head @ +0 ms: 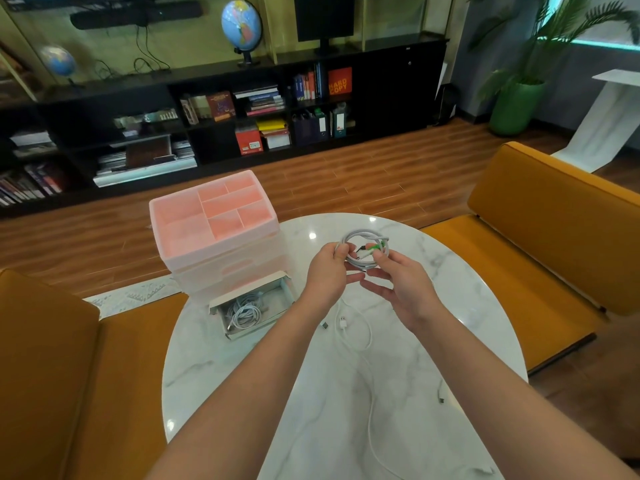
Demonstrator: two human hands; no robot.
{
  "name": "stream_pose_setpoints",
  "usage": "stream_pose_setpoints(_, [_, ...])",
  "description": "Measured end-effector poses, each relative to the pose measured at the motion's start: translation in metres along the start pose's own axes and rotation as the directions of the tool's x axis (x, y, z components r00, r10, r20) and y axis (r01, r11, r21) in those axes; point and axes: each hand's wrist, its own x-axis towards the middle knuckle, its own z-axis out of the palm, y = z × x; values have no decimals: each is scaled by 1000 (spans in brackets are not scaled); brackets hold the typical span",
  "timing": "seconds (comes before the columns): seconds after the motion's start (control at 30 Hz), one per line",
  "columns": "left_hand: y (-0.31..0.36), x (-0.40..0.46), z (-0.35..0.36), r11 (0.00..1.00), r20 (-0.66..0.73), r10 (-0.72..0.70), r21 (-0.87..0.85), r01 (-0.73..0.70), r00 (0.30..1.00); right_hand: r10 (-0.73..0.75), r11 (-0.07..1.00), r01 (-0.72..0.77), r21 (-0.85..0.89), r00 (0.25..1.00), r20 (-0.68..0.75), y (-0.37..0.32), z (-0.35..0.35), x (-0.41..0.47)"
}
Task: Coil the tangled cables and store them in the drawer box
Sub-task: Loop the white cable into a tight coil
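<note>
Above the round marble table (450,289) I hold a coiled white cable (360,235) with a green tie on its right side. My left hand (329,271) grips the coil's left edge. My right hand (401,282) pinches the coil at the green tie with thumb and forefinger, its other fingers spread below. A loose white cable (360,341) lies uncoiled on the table under my hands and runs toward the near edge. The pink drawer box (214,233) stands at the table's left, its bottom drawer (249,306) pulled out with coiled white cables inside.
Orange sofas flank the table: one at left (52,358), one at right (554,237). A small connector (441,398) lies near the table's right edge. A dark bookshelf (242,116) lines the far wall across a wooden floor.
</note>
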Motion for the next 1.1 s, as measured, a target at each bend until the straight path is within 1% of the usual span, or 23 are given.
stream_pose_setpoints(0.1, [0,0,1,1000,14,-5,8,5,1000,47,992,-55,116,996,73,0,0,0])
stream_pose_setpoints(0.2, [3,1,-1,1000,45,-22,-10,23,999,83,983,-100,153,990,110,-3,-2,0])
stream_pose_setpoints(0.33, [7,3,-2,999,54,-15,-36,17,998,125,989,-134,69,985,118,-12,-2,1])
stream_pose_setpoints(0.4, [7,4,-3,999,41,-7,-44,9,999,148,989,-145,-39,984,97,-16,-2,0])
stream_pose_setpoints(0.47, [2,4,-1,1000,31,25,-8,-25,999,164,980,-152,-129,983,88,-18,-4,0])
stream_pose_setpoints(0.57, [-6,4,0,997,1,67,47,-67,998,221,971,-208,-113,969,110,-18,-9,0])
stream_pose_setpoints(0.63, [-11,5,1,997,-27,62,55,-61,998,244,967,-231,-105,960,137,-19,-10,-1])
stream_pose_setpoints(0.67, [-12,5,1,997,-39,53,54,-51,998,243,967,-229,-115,961,131,-19,-10,-2])
stream_pose_setpoints(0.73, [-15,7,0,998,-52,44,51,-42,998,215,967,-203,-152,974,67,-17,-10,-2])
stream_pose_setpoints(0.8, [-15,8,1,998,-56,40,53,-37,998,160,965,-160,-206,987,-18,-17,-8,-3])
stream_pose_setpoints(0.87, [-15,9,2,1000,-69,12,27,-10,998,108,964,-119,-236,992,-59,-15,-7,-2])
stream_pose_setpoints(0.9, [-15,10,2,1000,-76,-14,-3,14,997,99,965,-108,-238,994,-47,-15,-7,-3])
stream_pose_setpoints(0.97, [-13,11,1,995,-80,-68,-72,62,994,129,967,-116,-228,991,42,-17,-7,-5])
stream_pose_setpoints(1.03, [-11,12,-2,989,-74,-99,-115,90,992,198,967,-169,-191,970,143,-19,-9,-7])
stream_pose_setpoints(1.1, [-10,13,-5,988,-64,-106,-120,98,992,273,960,-250,-128,939,208,-22,-13,-9])
